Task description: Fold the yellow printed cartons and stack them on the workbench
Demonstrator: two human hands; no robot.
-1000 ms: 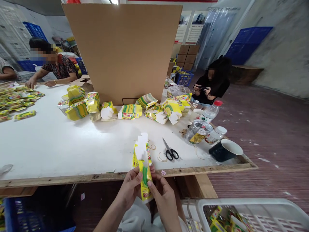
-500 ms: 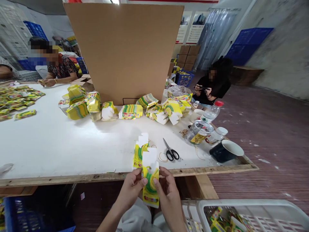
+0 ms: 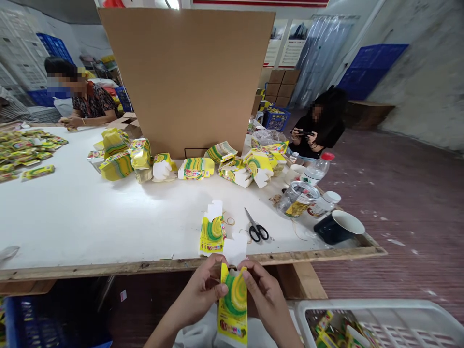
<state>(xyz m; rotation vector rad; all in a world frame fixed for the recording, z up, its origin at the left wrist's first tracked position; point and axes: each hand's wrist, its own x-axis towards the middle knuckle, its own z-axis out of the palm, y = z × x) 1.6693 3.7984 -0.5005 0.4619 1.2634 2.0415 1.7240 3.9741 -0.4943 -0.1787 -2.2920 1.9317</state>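
Between my two hands is a small yellow-and-green printed carton (image 3: 234,309), its white end flap standing up at the top. My left hand (image 3: 203,290) pinches its left edge near the open end. On the opposite edge, the thumb and fingers of my right hand (image 3: 263,290) grip the upper corner. Just beyond, on the table's front part, lies a small stack of flat yellow cartons (image 3: 212,234) with white flaps. Black-handled scissors (image 3: 258,229) and a rubber band (image 3: 230,221) rest to the right of that stack.
A row of bundled cartons (image 3: 195,168) stands before a tall cardboard sheet (image 3: 184,77). A dark mug (image 3: 326,231), bottles and a clear jar (image 3: 299,195) crowd the right side. A white basket (image 3: 380,305) is low at right. Two people sit farther off.
Both hands have moved down and slightly right with the carton, toward my lap. My fingers now sit closer to its top end, and more of the stack behind shows.
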